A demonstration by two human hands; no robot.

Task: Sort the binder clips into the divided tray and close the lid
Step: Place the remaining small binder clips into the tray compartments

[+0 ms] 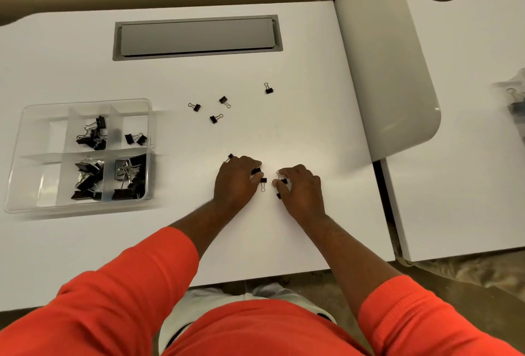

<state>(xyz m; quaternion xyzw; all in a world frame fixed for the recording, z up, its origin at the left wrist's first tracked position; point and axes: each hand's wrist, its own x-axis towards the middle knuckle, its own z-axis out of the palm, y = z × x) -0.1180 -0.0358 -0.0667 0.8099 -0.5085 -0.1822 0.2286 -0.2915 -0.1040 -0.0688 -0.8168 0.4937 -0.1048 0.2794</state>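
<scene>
A clear divided tray (17, 162) sits at the left of the white desk, with black binder clips in several of its compartments. Several small black clips lie loose further back, one of them (268, 89) the farthest. My left hand (237, 182) is down on the desk, its fingers curled on a small black clip (255, 171); another clip (230, 156) pokes out behind its knuckles. One clip (263, 182) lies between the hands. My right hand (301, 188) pinches a small clip (282, 179), and a further clip (278, 196) shows under its thumb. No lid is in view.
A grey cable hatch (197, 37) is set into the desk at the back. A white divider panel (383, 57) stands along the desk's right side, with a second desk (468, 156) beyond it holding some blurred items at the far right edge.
</scene>
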